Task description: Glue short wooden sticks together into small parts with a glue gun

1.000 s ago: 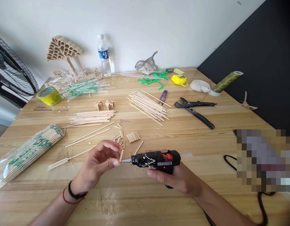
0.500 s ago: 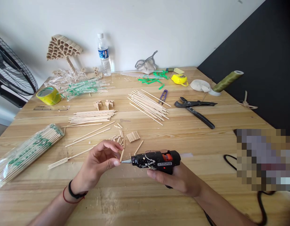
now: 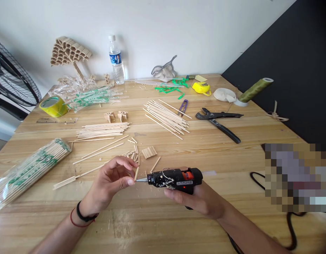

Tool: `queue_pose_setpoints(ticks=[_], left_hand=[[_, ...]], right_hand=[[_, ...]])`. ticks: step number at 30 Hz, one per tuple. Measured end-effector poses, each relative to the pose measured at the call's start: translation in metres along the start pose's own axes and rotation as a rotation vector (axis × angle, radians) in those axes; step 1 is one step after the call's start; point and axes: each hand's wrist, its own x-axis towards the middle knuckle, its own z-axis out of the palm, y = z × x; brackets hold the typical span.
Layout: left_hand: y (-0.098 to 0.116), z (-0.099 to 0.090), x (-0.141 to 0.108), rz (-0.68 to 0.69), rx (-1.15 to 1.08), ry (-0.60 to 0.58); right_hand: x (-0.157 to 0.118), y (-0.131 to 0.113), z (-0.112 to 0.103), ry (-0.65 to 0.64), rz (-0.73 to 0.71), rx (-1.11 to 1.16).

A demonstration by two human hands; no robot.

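Between thumb and fingers, my left hand (image 3: 111, 183) pinches a short wooden stick piece (image 3: 136, 174), held nearly upright. My right hand (image 3: 197, 199) is wrapped round a black hot glue gun (image 3: 176, 179), its red light lit. The gun's metal nozzle (image 3: 142, 180) points left and meets the stick piece near its lower end. Just beyond lie several loose short stick pieces (image 3: 132, 154) and a small flat raft of short sticks (image 3: 149, 152) set side by side. A single short stick (image 3: 155, 164) rests on the table behind the gun.
Long sticks lie in a left pile (image 3: 103, 130) and a middle pile (image 3: 166, 117). Black pliers (image 3: 218, 121), purple snips (image 3: 183, 107), a yellow tape measure (image 3: 201, 88) and a water bottle (image 3: 116, 61) stand farther back. At left are a bagged stick bundle (image 3: 33, 173) and a fan (image 3: 13, 77).
Both hands keep almost the same pose, with the nozzle still at the stick piece. The whole view has shifted very slightly.
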Motion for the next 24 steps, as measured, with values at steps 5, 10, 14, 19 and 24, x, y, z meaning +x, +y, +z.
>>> queue_pose_setpoints(ticks=[5,10,14,19,24], left_hand=[[-0.0011,-0.0009,-0.0003,0.0,-0.007,-0.005],[-0.0006,-0.0005,-0.0006,0.0,-0.005,-0.001],[0.0003,0.0002,-0.0004,-0.007,-0.003,0.003],[0.001,0.0006,0.0003,-0.009,-0.002,0.003],[0.0009,0.0003,0.0004,-0.016,-0.006,0.009]], right_hand=[[0.0006,-0.0004,0.0004,-0.015,0.015,-0.001],[0.0008,-0.0036,0.001,-0.008,0.043,0.004],[0.001,-0.0058,0.0008,-0.005,0.037,0.021],[0.0016,-0.006,0.0004,-0.008,0.001,0.036],[0.002,-0.0055,0.0006,-0.007,0.011,0.029]])
